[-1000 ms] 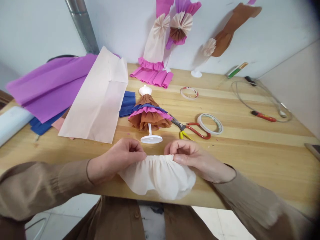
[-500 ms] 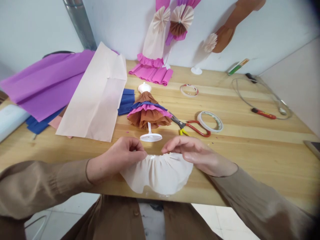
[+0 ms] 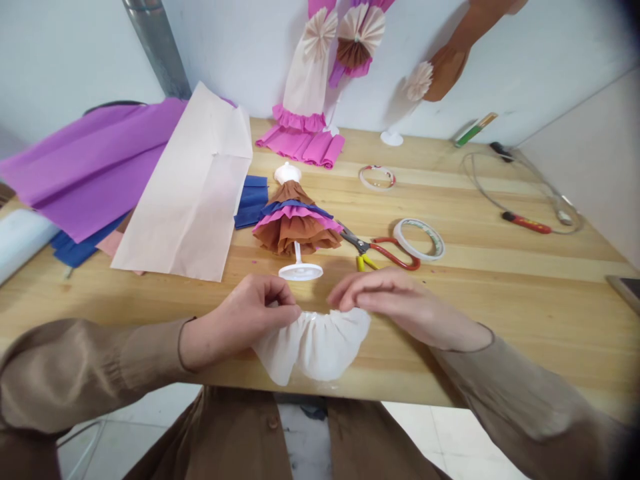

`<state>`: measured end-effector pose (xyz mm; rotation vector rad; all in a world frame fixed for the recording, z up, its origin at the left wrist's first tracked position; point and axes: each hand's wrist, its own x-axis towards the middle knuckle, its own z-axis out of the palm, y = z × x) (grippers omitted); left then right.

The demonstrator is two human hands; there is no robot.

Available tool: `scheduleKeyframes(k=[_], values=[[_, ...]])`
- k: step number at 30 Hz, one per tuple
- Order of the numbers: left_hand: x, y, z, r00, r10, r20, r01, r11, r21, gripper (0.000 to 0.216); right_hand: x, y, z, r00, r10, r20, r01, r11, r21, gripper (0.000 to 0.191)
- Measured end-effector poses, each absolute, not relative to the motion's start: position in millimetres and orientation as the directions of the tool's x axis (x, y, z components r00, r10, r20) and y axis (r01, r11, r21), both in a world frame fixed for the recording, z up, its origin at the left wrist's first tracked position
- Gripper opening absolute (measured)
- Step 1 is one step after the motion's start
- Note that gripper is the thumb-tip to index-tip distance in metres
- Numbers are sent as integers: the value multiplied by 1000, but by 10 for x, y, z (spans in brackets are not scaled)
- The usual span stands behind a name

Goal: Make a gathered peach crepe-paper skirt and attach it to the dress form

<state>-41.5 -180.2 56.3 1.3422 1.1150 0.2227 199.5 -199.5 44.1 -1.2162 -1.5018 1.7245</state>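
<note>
A gathered strip of cream crepe paper [image 3: 327, 347] fans out near the table's front edge, its pleated edge facing away from me. My left hand [image 3: 255, 313] pinches the left end of that pleated edge between thumb and fingers. At the right end, my right hand [image 3: 400, 300] has its fingers stretched out and its fingertips at the upper edge of the paper, not closed round it. Just beyond stands a small white dress form [image 3: 287, 173] with a ruffled brown, blue and pink paper skirt [image 3: 297, 223] and a round white base [image 3: 301, 272].
Right of the skirt lie red-handled scissors [image 3: 395, 253], a roll of tape [image 3: 419, 240] and a yellow-handled tool [image 3: 367, 263]. Purple paper [image 3: 100, 160] and a large cream sheet [image 3: 183, 207] cover the left side. A cabled red tool [image 3: 527, 222] lies far right.
The cream strip's right side has drawn in to the left and looks narrower. My right hand has shifted slightly, its thumb now nearer its fingers; my left hand still pinches the strip.
</note>
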Motion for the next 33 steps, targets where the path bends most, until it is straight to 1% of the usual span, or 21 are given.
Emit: scheduleKeyframes(k=[2,4,5,6,8,9,11,14,16,20,23,28,30,33], values=[[-411,-1805,556,513,693,-506,445,289,847,17,2002,-1979,487,-368,896,-250,163,-203,-966,27],[-397,-1808,545,530,689,-494,437,277,856,17,1942,-1975,515,-301,941,-157,239,-85,-967,20],[-387,-1811,538,541,689,-482,430,265,863,16,1889,-1976,523,-303,948,-97,289,-5,-957,15],[-376,-1814,529,551,692,-467,424,250,870,16,1828,-1979,527,-336,941,-41,323,74,-943,12],[-355,-1824,512,565,701,-435,418,211,883,16,1704,-1983,532,-415,909,23,389,201,-899,9],[-347,-1830,504,569,703,-426,420,197,886,16,1651,-1983,535,-449,893,30,421,240,-875,9],[-340,-1844,490,570,704,-424,431,183,883,16,1577,-1980,544,-490,872,2,475,269,-838,10],[-353,-1862,467,561,713,-420,436,176,882,16,1543,-1972,561,-512,856,-77,518,236,-822,11],[-367,-1870,451,558,723,-408,428,171,888,15,1543,-1969,565,-504,857,-105,527,209,-824,11],[-383,-1875,434,560,722,-406,397,197,897,17,1531,-1965,557,-493,863,-110,485,168,-858,12],[-384,-1860,447,582,715,-387,347,212,914,19,1510,-1962,579,-478,864,-159,464,94,-881,12],[-393,-1815,465,622,675,-397,264,296,918,28,1489,-1958,646,-447,851,-275,442,-56,-895,10],[-408,-1797,452,629,665,-404,264,306,915,31,1491,-1954,650,-430,853,-297,448,-84,-890,9],[-443,-1770,457,654,644,-397,284,278,918,40,1514,-1944,627,-416,857,-304,456,-92,-885,8]])
